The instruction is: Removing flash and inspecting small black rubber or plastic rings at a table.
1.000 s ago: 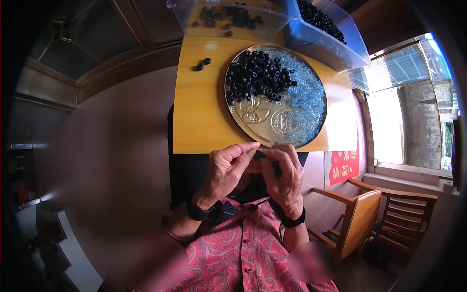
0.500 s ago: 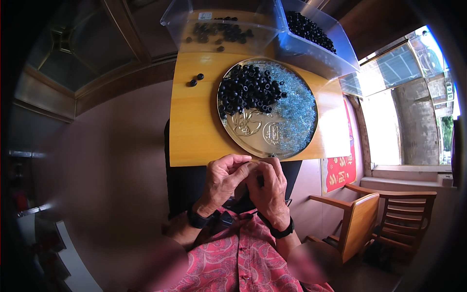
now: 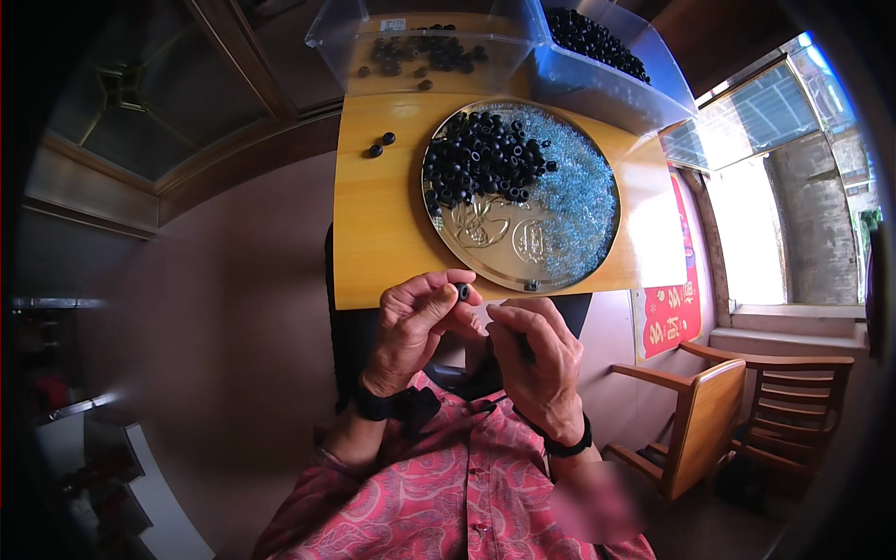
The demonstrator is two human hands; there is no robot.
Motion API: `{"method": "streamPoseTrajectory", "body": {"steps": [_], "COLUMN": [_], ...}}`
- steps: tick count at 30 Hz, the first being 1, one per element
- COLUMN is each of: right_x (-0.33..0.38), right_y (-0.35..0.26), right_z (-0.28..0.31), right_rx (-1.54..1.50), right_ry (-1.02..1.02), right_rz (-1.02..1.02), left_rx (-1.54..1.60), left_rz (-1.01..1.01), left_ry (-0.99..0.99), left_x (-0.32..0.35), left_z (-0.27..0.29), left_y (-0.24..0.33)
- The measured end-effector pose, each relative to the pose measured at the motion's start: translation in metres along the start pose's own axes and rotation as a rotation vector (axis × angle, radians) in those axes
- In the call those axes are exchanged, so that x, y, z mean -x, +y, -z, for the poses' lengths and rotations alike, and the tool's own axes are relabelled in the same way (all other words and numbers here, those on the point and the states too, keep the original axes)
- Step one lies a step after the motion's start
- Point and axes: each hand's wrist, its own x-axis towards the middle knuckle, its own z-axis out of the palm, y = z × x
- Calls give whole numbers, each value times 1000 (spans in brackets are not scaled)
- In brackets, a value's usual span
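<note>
Just beyond the table's near edge, my left hand (image 3: pixel 417 319) pinches a small black ring-like piece (image 3: pixel 463 292) between thumb and fingers, its hole showing. Close to its right, my right hand (image 3: pixel 541 350) is closed, thumb and forefinger together; a dark spot shows inside the curled fingers, but I cannot make out what it is. Ahead lies a round metal tray (image 3: pixel 481 252) with an embossed pattern. A heap of black hollow pieces (image 3: pixel 485 154) fills its far left, and many tiny clear bluish pieces (image 3: pixel 579 205) cover its right side. One dark piece (image 3: pixel 532 285) sits at the near rim.
Two loose black pieces (image 3: pixel 375 150) lie on the wooden table (image 3: pixel 373 252) left of the tray. At the back stand a clear plastic box (image 3: pixel 327 42) and a bluish bin (image 3: pixel 616 89), both with black pieces. A wooden chair (image 3: pixel 709 420) is at the right.
My hands have moved apart; the left now shows the black ring-like piece at its fingertips, while the right has shifted right. The whole view has shifted slightly.
</note>
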Motion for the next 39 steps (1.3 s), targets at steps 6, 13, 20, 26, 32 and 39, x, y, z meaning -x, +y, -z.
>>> {"method": "streamPoseTrajectory", "body": {"steps": [6, 13, 20, 26, 32, 39], "right_x": [-3, -10, -23, -25, -11, 8], "right_y": [-50, -94, -123, -112, -102, -81], "right_z": [32, 13, 38, 65, 96, 122], "right_rx": [-326, -759, -828, -688, -818, -978], "right_ry": [-155, 121, 270, 210, -16, -73], "right_rz": [254, 729, 709, 849, 727, 509], "left_rx": [91, 88, -4, 81, 87, 160], "left_rz": [-44, 2, 87, -100, -382, -426], "left_ry": [46, 56, 143, 149, 93, -13], "left_x": [-2, -10, -48, -142, -236, -277], "left_z": [8, -4, -24, -21, -28, -11], "left_y": [-1, 5, 25, 82, 123, 130]}}
